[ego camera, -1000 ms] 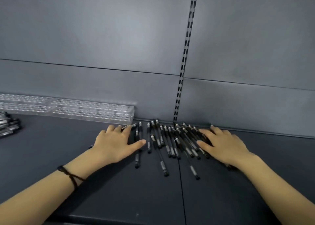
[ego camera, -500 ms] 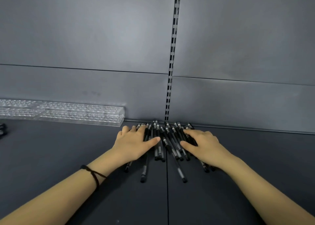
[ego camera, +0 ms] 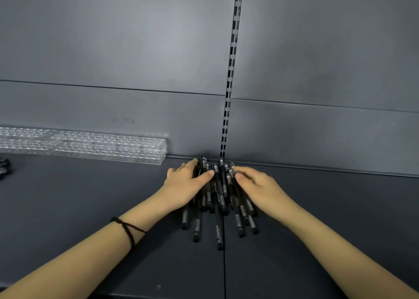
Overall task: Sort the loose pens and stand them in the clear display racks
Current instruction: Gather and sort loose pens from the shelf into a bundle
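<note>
place: shop | evidence: dark gondola shelf [ego camera: 90, 219], slotted upright [ego camera: 230, 83] in back panel, clear display racks [ego camera: 108, 148] at shelf's back edge

Dark shelf [ego camera: 90, 219] bearing black pens [ego camera: 218, 199] and clear racks [ego camera: 108, 148].

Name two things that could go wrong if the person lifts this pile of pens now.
1. Several pens stick out toward the person, past the left hand and right hand. If lifted, these may slip free and roll across the shelf.
2. The pens lie crossed and uneven, so feeding them into the clear racks could be fiddly.
</note>
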Available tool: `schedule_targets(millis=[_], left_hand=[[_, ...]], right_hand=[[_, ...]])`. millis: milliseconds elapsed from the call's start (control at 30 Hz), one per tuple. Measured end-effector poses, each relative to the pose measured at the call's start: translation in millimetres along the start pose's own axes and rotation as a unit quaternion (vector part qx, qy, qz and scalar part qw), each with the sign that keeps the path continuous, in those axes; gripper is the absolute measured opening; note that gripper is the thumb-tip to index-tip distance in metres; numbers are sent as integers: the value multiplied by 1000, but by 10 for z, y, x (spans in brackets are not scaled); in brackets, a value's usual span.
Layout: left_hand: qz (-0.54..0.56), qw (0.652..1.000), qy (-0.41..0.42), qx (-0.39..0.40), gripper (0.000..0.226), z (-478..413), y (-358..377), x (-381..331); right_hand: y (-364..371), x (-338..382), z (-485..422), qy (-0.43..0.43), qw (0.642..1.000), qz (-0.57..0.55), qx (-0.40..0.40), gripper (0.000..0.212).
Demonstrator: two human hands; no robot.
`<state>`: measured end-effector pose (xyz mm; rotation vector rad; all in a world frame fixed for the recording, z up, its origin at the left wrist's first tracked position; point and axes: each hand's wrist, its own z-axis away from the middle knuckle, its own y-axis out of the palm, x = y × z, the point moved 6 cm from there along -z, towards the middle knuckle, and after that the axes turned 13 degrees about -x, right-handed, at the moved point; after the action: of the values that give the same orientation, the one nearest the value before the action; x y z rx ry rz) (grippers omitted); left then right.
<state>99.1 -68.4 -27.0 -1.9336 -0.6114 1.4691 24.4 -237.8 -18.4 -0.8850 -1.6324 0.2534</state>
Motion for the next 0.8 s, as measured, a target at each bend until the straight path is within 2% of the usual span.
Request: schedule_targets(millis=[67,167,267,433,467,567,633,700,800], left_hand=[[14,1000,-18,18,74,10,24,-26],[-58,998,1,20,78,14,80,-58],[-86,996,7,7,83,-33,96,-25],[-45,999,-16,0,93,-61,5,62],[-41,999,-15,4,95,-49,-6,59],[-58,998,-5,15,97,-13,-36,47],[-99,995,9,23,97,-3,-75,83],[-143,989,21,33,95,24,-127,152],[-170,984,29,49,93,107,-196,285]], right_hand=[[18,-31,-10,55,994,-88,13,45],[110,-36,11,112,979,-160,52,61],[173,17,47,96,987,-117,58,62],[260,79,103,59,991,-89,85,60],[287,77,112,63,989,-101,90,65],[362,49,113,59,985,-125,103,100],[391,27,110,58,983,-127,120,112],[396,52,120,53,978,-142,141,105],[388,128,129,33,978,-138,155,79]])
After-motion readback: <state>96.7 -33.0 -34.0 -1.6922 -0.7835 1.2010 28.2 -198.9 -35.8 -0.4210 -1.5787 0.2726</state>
